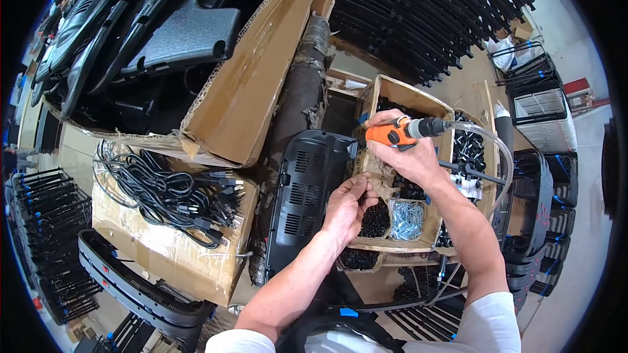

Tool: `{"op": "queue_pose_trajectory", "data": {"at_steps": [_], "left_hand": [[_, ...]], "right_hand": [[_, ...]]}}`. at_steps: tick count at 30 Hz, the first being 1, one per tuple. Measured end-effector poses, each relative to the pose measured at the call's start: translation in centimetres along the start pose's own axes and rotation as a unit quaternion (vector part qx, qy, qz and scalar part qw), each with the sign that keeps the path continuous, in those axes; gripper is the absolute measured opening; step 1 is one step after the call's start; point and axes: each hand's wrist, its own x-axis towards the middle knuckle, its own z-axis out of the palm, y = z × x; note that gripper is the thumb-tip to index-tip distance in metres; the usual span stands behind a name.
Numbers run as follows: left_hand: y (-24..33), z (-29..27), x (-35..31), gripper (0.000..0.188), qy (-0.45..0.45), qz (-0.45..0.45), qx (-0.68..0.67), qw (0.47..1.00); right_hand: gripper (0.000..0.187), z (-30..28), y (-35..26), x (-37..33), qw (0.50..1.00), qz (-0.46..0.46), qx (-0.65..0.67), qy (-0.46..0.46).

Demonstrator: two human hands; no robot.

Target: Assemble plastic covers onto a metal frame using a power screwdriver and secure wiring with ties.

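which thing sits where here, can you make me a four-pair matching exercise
1. orange-and-black handheld tool
2. tangled black power cables
3. silvery metal fasteners
4. black slotted plastic housing

A. atop the flat-topped brown cardboard box
B. in the tan divided tray
C. between that box and tray
D. gripped by the right hand

Pairs: 1-D; 2-A; 3-B; 4-C

One orange tool point(391, 134) and one clear hose point(509, 163) show.

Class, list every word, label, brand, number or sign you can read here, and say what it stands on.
No text can be read for certain.
Orange power tool in the right hand: any marking too small to read.
Open cardboard box: no legible print.
Black slotted housing: no legible print.
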Motion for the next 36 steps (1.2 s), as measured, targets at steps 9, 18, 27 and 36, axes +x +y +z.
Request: {"op": "queue_pose_trajectory", "data": {"at_steps": [9, 18, 27, 36], "left_hand": [[0.0, 0.7, 1.7, 0.027, 0.021, -0.02, -0.093, 0.995], [1.8, 1.4, 4.5, 0.027, 0.019, 0.0, -0.229, 0.973], [3.5, 1.9, 3.7, 0.025, -0.082, -0.022, -0.266, 0.96], [4.8, 1.7, 3.3, 0.028, -0.007, 0.033, -0.22, 0.975]], "right_hand": [[0.039, 0.1, 0.6, 0.1, 1.0, -0.007, 0.0, -0.005], [0.053, -1.3, -3.2, -2.4, 0.992, -0.008, 0.127, 0.001], [0.054, -1.3, -4.0, -2.6, 0.988, -0.019, 0.151, -0.003], [0.05, 2.2, -4.0, 0.9, 0.985, -0.003, 0.172, 0.015]]}}
